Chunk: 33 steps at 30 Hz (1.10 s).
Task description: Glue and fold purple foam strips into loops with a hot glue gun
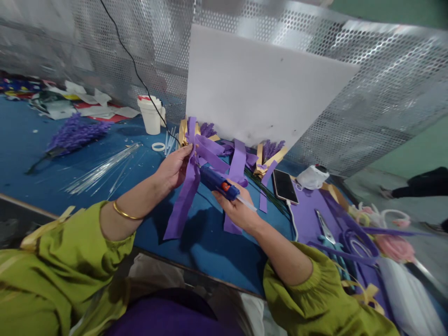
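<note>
My left hand (177, 167) pinches a purple ribbon (185, 200) near its upper part; one long tail hangs down onto the blue table and a loop spreads to the right. A blue glue gun (212, 179) with a clear glue stick out of its back is in my right hand (241, 207), fingers wrapped round it. Its nozzle points left, at the ribbon beside my left fingertips; whether it touches is too small to tell. Just behind the ribbon stands a yellow-wrapped bundle (182, 132) with purple flowers (207, 129).
Another wrapped bundle (259, 161), a phone (285, 186) with a white cable and pliers (325, 226) are on the right. Left lie lavender stems (75, 135) and clear sticks (101, 172), near a white cup (151, 116). A white board (259, 79) leans behind.
</note>
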{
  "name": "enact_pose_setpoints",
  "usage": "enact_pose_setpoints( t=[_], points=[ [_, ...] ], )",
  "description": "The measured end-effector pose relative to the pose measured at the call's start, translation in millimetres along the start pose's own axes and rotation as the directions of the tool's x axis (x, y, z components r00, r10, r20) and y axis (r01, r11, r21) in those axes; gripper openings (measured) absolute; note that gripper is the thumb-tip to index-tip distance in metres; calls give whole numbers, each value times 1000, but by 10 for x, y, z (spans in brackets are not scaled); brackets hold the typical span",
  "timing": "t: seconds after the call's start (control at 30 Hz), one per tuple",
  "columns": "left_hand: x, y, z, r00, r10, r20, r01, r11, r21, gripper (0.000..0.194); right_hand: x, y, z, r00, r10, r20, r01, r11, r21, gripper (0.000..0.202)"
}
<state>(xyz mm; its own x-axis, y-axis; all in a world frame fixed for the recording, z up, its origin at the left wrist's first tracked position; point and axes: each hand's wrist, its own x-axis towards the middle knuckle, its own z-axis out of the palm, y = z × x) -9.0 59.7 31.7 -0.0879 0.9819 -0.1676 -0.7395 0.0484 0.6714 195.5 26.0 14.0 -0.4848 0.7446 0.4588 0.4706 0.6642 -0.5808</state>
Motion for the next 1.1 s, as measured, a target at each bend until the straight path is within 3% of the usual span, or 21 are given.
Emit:
enact_pose_setpoints(
  t=[0.43,0.53,0.63,0.83,1.1],
  points=[
    [-86,95,116,988,74,-138,-77,997,-11,26,-6,-14,5,1000,8,29,-8,1000,-11,34],
    [-91,113,128,985,84,-149,-87,996,-16,23,-13,-14,10,999,11,43,-11,1000,-14,34],
    [-95,128,132,985,92,-148,-96,995,-19,13,-19,-5,22,999,-4,49,5,1000,-13,35],
    [-114,161,147,986,118,-117,-119,993,-1,16,-17,5,37,998,-40,56,41,999,-20,36],
    [34,177,-34,995,96,-18,-96,995,-28,14,-19,-24,40,992,-36,120,41,998,-43,35]
  ],
)
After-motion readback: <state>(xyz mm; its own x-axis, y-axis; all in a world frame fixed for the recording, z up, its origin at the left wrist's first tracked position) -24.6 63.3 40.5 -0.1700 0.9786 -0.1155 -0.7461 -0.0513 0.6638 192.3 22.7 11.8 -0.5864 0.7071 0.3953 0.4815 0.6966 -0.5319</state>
